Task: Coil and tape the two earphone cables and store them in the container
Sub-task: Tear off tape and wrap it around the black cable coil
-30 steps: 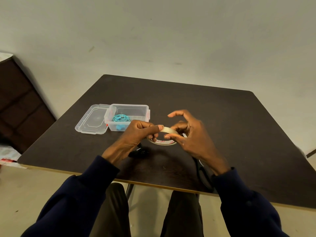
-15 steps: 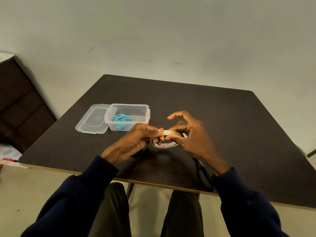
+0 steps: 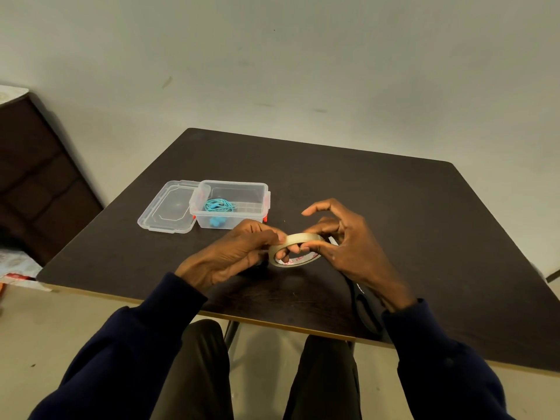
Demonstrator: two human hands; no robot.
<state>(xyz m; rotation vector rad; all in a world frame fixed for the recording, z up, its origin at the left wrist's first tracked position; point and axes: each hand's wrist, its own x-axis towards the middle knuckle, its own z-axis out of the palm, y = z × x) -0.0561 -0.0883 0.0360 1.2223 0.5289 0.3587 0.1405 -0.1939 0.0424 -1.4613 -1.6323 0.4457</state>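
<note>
A beige tape roll [image 3: 300, 239] is held just above the dark table [image 3: 394, 213], between both hands. My left hand [image 3: 233, 256] pinches its left rim, with fingertips showing through the hole. My right hand [image 3: 348, 241] grips the right rim with thumb and middle fingers, the index finger raised. A clear plastic container [image 3: 254, 189] stands open at the left, with a coiled turquoise earphone cable [image 3: 218, 205] inside. A black object [image 3: 368, 310], partly hidden under my right wrist, lies near the table's front edge.
The container's clear lid [image 3: 166, 209] lies flat on the table to the left of the container. A dark wooden cabinet [image 3: 36, 183] stands on the floor at the far left. My legs show below the table's front edge.
My left hand's fingers have slid further onto and through the roll. The roll has tilted a little and come slightly nearer. My right hand keeps its grip.
</note>
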